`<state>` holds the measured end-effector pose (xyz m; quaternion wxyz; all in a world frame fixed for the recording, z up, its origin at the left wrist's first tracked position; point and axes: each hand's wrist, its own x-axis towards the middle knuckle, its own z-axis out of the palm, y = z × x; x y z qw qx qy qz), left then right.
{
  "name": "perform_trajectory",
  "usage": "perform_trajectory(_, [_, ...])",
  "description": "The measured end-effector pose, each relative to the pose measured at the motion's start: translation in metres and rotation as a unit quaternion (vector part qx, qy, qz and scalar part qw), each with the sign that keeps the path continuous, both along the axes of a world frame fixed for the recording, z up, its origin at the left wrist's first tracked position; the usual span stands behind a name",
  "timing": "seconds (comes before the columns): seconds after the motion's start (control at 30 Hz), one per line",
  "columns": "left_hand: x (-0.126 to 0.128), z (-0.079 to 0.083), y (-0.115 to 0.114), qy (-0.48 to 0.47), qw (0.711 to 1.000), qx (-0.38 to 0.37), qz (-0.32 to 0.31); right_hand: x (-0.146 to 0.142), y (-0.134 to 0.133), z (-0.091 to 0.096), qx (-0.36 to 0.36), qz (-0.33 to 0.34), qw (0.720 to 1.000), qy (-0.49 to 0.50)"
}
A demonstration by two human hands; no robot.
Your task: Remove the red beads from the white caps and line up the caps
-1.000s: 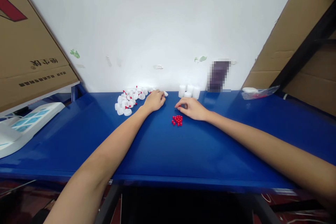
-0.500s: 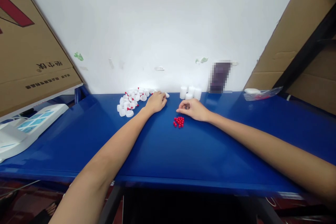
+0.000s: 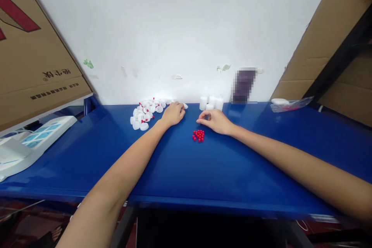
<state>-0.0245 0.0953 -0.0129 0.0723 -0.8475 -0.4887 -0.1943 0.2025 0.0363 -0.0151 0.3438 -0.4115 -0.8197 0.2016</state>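
Observation:
Palm down on the blue table, my left hand (image 3: 173, 114) rests with its fingers curled under, beside a pile of white plastic caps (image 3: 143, 117), several of them with red tips. A small white piece (image 3: 185, 106) shows just past its fingertips; whether the fingers grip it I cannot tell. My right hand (image 3: 215, 121) is closed in a pinch, thumb and forefinger close together; anything between them is too small to make out. Just in front of it lies a cluster of small red beads or tips (image 3: 198, 135). Several white cylinders (image 3: 211, 102) stand behind this hand.
The blue table (image 3: 180, 170) runs up to a white wall (image 3: 162, 27). On its left is a white device with light-blue panels (image 3: 40, 135), below a cardboard box (image 3: 35, 54). A clear plastic bag (image 3: 292, 104) lies at the back right, near more cardboard (image 3: 314, 50).
The view has shifted very slightly. Both hands keep nearly the same places and poses, and the caps, cylinders and red pieces look unchanged.

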Motion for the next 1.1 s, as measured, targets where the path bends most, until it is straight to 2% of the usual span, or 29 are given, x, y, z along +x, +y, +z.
perform_trajectory(0.13, [-0.0003,-0.0001,0.0007,0.0,1.0,-0.002,-0.002,0.0001,0.0006,-0.0007,0.002,0.012,1.0,0.013])
perform_trajectory(0.37, [-0.0008,-0.0005,0.0017,0.003,1.0,0.0,0.0,-0.0002,-0.0023,0.0006,0.023,0.007,0.999,-0.044])
perform_trajectory(0.63, [0.0,0.0007,-0.0003,-0.001,1.0,-0.002,-0.001,-0.0006,-0.0036,0.0,0.049,0.02,0.998,-0.043])
perform_trajectory(0.87, [0.0001,0.0011,-0.001,0.002,1.0,-0.002,0.0,-0.0005,-0.0041,0.0031,-0.017,0.032,0.999,0.023])
perform_trajectory(1.1, [-0.0004,0.0001,0.0003,0.003,1.0,0.002,-0.001,-0.0002,-0.0015,0.0024,-0.057,0.063,0.996,0.029])
